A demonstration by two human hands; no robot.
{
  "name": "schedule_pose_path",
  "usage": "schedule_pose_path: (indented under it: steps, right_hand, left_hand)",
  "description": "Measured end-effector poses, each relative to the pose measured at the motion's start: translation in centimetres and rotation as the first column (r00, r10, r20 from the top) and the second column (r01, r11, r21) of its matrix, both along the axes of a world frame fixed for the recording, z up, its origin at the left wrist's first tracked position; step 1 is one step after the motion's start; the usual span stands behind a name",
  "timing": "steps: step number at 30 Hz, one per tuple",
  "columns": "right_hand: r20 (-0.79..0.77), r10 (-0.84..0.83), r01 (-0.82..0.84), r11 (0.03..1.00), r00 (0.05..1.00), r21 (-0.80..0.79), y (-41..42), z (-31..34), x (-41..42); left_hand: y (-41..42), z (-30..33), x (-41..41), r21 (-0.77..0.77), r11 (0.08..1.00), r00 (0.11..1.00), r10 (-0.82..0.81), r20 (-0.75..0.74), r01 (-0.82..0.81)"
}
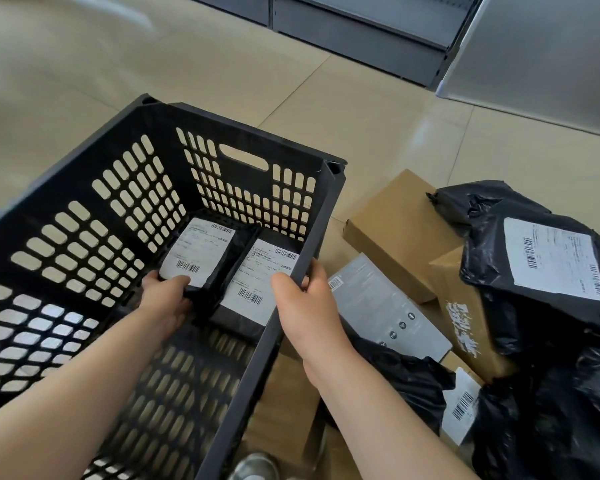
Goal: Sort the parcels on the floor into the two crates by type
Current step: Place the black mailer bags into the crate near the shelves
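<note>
Tiled floor (84,81); black slotted crate (323,237) holding white-labelled black parcels (201,258).

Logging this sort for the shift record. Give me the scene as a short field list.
crate: black slotted crate on the floor
inside crate: two black bag parcels with white labels, left parcel, right parcel
left hand: grip on the left parcel's near end
right hand: grip on the crate's right rim
unsorted: cardboard boxes and black bags, right of the crate
</note>
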State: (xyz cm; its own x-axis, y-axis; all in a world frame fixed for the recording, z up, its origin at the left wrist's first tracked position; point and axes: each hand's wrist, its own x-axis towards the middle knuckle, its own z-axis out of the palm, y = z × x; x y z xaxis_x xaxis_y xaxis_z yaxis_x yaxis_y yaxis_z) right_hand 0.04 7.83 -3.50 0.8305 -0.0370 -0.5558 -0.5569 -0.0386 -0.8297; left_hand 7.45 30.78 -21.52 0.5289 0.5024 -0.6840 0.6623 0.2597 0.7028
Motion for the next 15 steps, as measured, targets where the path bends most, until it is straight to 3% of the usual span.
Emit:
schedule_pose_path:
  steps: [4,15]
  right_hand:
    - [-0.002,0.008,-0.008,1.000,1.000,-0.001,-0.2,-0.2,0.0]
    - [0.002,-0.003,0.003,1.000,1.000,0.007,0.0,-0.8,-0.1]
  left_hand:
    - [-0.6,0.6,1.0,-0.002,0.995,0.995,-0.103,0.011,0.103]
    - [1.1,1.7,0.7,0.036,0.984,0.985,-0.172,-0.023,0.173]
